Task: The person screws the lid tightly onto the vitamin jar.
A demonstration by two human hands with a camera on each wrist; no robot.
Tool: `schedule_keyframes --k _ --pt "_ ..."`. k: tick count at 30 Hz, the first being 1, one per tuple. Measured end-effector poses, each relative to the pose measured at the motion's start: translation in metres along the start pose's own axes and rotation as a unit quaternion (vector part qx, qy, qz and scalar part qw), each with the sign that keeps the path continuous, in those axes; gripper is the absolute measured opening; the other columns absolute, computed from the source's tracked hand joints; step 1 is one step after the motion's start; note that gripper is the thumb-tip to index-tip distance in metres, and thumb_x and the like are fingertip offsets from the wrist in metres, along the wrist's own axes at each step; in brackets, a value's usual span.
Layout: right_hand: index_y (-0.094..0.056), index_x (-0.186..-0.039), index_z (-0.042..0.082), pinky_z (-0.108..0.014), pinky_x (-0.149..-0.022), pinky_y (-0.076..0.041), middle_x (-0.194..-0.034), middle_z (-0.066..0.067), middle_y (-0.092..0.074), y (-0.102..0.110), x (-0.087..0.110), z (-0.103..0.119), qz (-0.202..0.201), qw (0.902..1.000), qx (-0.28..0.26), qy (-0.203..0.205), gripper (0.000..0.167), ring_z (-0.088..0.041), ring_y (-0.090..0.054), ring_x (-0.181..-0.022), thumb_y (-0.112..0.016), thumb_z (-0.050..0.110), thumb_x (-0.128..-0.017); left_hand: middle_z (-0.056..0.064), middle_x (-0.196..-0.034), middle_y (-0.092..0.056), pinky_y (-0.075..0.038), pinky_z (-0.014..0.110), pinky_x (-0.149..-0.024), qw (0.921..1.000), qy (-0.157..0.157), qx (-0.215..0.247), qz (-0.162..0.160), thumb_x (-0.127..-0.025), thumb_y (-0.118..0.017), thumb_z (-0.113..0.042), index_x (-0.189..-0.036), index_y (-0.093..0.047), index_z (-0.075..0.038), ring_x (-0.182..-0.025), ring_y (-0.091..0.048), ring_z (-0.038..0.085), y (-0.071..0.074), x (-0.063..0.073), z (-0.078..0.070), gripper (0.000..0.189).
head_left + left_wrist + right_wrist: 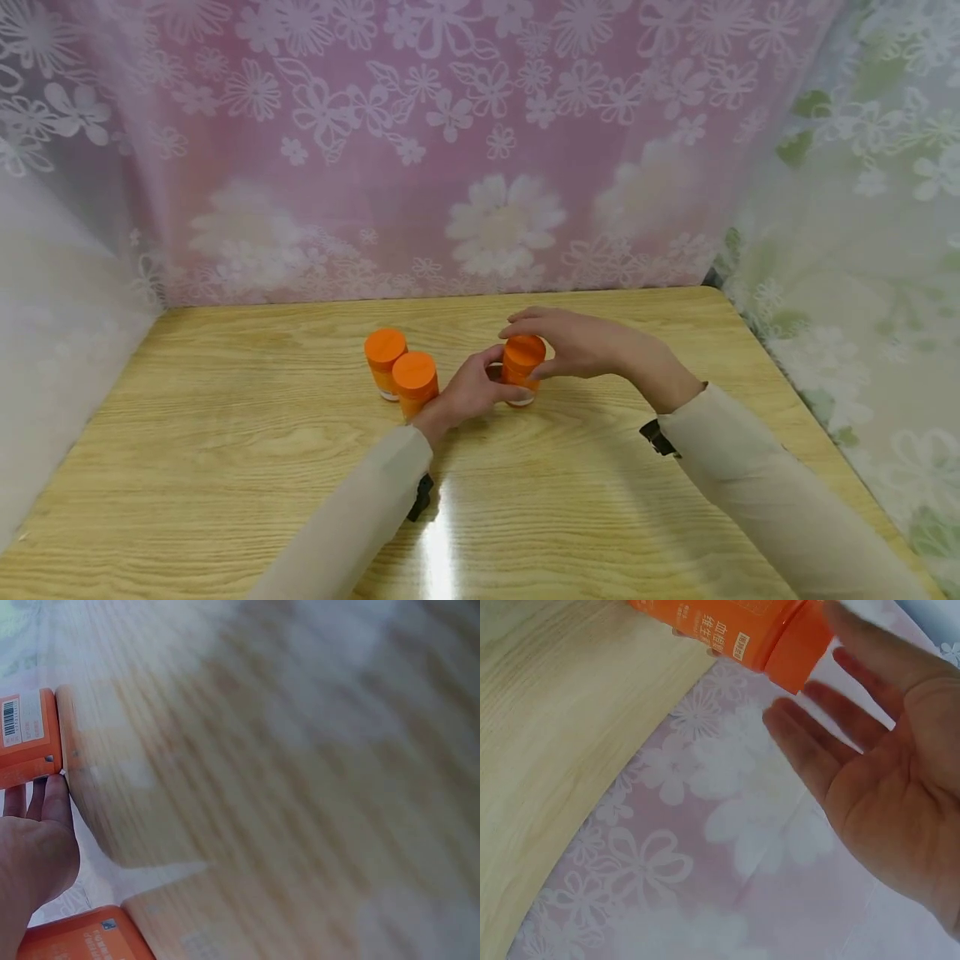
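Note:
An orange pill bottle (522, 364) with a ridged orange cap stands upright on the wooden table. My left hand (474, 387) holds it low around its body, thumb and fingers on opposite sides; the left wrist view shows the fingers against the bottle (28, 739). Over the cap is my right hand (581, 340), its fingers spread and loosely bent around it. In the right wrist view, fingertips of that hand (900, 780) stand apart from the cap (801, 646); whether the thumb touches it, I cannot tell.
Two more capped orange bottles stand close together to the left, the rear one (386, 360) partly behind the front one (415, 382), which is beside my left wrist. Floral cloth (420, 167) hangs behind the wooden table (225, 467) and at its sides.

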State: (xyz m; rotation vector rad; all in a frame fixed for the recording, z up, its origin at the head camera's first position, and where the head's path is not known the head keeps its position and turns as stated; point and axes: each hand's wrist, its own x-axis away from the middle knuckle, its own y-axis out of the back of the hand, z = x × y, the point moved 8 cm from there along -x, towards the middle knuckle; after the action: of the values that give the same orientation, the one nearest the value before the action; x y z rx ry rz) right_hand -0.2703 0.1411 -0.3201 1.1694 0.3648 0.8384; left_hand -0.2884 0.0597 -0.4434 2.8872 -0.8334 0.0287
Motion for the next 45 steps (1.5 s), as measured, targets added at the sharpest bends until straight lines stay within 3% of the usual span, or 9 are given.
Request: schedule_keyframes --k 5,11,18,23,32,45 --pt "-0.062 -0.126 0.011 -0.039 -0.093 -0.045 -0.123 -0.001 -0.058 -0.001 -0.003 0.003 0.009 0.9998 -0.001 0.02 0.04 -0.019 -0.054 -0.109 -0.071 0.007 -0.087 0.001 -0.122 -0.059 -0.049 0.034 -0.089 1.0 0.005 -0.007 0.0 -0.084 -0.075 -0.016 -0.134 -0.051 -0.013 -0.107 -0.059 0.017 0.0 0.0 0.001 0.056" --pt "-0.065 -0.12 0.012 -0.038 -0.09 -0.047 -0.115 0.0 -0.062 0.002 -0.008 0.01 0.003 0.9987 0.048 0.015 0.038 -0.019 -0.057 -0.104 -0.074 0.007 -0.083 0.002 -0.123 -0.058 -0.05 0.034 -0.088 1.0 0.003 -0.007 -0.004 -0.084 -0.075 -0.015 -0.135 -0.051 -0.012 -0.107 -0.059 0.019 0.003 0.001 -0.002 0.057" --pt "-0.064 -0.12 0.014 -0.037 -0.087 -0.048 -0.113 0.0 -0.062 0.0 -0.01 0.014 0.014 0.9946 0.099 -0.028 0.037 -0.02 -0.057 -0.101 -0.074 0.011 -0.084 0.004 -0.122 -0.059 -0.05 0.033 -0.088 0.9998 -0.01 -0.013 -0.006 -0.084 -0.075 -0.016 -0.134 -0.052 -0.013 -0.107 -0.059 0.02 0.004 0.002 -0.005 0.056" --pt "-0.064 -0.119 0.013 -0.037 -0.088 -0.048 -0.112 -0.002 -0.063 -0.001 -0.012 0.015 0.009 0.9922 0.12 -0.033 0.036 -0.021 -0.057 -0.1 -0.075 0.011 -0.084 0.002 -0.121 -0.059 -0.051 0.032 -0.087 0.9993 -0.016 -0.029 -0.015 -0.083 -0.076 -0.018 -0.133 -0.053 -0.014 -0.103 -0.061 0.017 0.006 0.003 -0.006 0.056" --pt "-0.066 -0.114 0.015 -0.035 -0.082 -0.049 -0.104 0.002 -0.064 -0.002 -0.013 0.012 0.013 0.9925 0.116 -0.036 0.033 -0.018 -0.058 -0.093 -0.076 0.012 -0.083 -0.001 -0.121 -0.057 -0.049 0.03 -0.089 0.9966 -0.029 -0.072 -0.029 -0.083 -0.077 -0.022 -0.129 -0.055 -0.017 -0.102 -0.06 0.014 0.005 0.004 -0.006 0.051" --pt "-0.066 -0.107 0.013 -0.034 -0.08 -0.05 -0.095 0.004 -0.064 -0.003 -0.013 0.012 0.018 0.9916 0.114 -0.059 0.028 -0.017 -0.058 -0.086 -0.076 0.009 -0.082 -0.002 -0.116 -0.063 -0.051 0.028 -0.083 0.9934 -0.034 -0.101 -0.044 -0.081 -0.078 -0.023 -0.129 -0.056 -0.017 -0.097 -0.063 0.013 0.001 0.005 -0.007 0.053"
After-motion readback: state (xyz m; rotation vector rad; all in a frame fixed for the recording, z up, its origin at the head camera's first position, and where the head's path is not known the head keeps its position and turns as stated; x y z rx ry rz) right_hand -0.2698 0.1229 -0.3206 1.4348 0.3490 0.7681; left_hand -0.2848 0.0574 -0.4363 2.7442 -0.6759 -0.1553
